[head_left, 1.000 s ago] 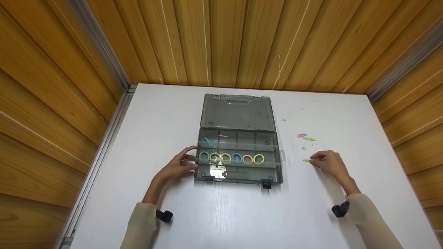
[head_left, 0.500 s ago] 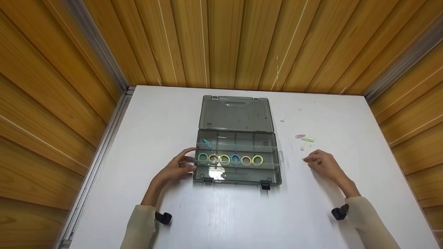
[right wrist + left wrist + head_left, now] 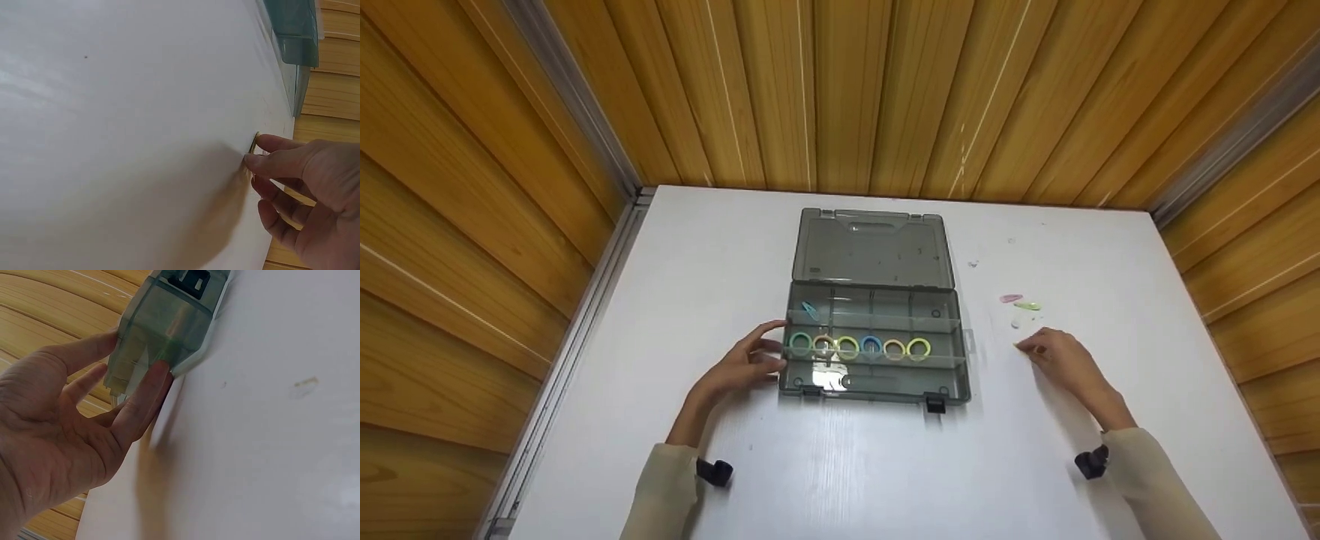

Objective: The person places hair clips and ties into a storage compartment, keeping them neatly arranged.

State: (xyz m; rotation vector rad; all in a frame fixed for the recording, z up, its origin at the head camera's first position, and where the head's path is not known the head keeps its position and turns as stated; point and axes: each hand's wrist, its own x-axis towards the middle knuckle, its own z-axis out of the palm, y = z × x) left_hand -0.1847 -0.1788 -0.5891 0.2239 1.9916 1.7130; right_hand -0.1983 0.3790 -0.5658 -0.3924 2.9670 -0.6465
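My left hand [image 3: 741,363] rests against the left side of a smoky grey divided plastic box [image 3: 877,379], fingers spread and touching its wall. In the left wrist view the thumb and fingertips lie at the end of the box. My right hand [image 3: 1067,360] pinches a small yellow hair clip [image 3: 1018,346] between thumb and index finger, close over the table right of the box. Most of the clip is hidden by the fingers. Inside the box, a blue hair clip [image 3: 809,310] lies in the back row, and several coloured rings [image 3: 847,347] line the middle row.
Beyond the right hand lie a pink hair clip [image 3: 1011,298] and a green hair clip [image 3: 1027,306], with small clear bits [image 3: 1015,325] near them. The box's lid [image 3: 874,251] is folded back flat. Wood-look panels [image 3: 840,97] border the white table [image 3: 840,472].
The right fingers have closed in over the yellow clip and shifted slightly left, so less of it shows. My left hand and the box keep their places.
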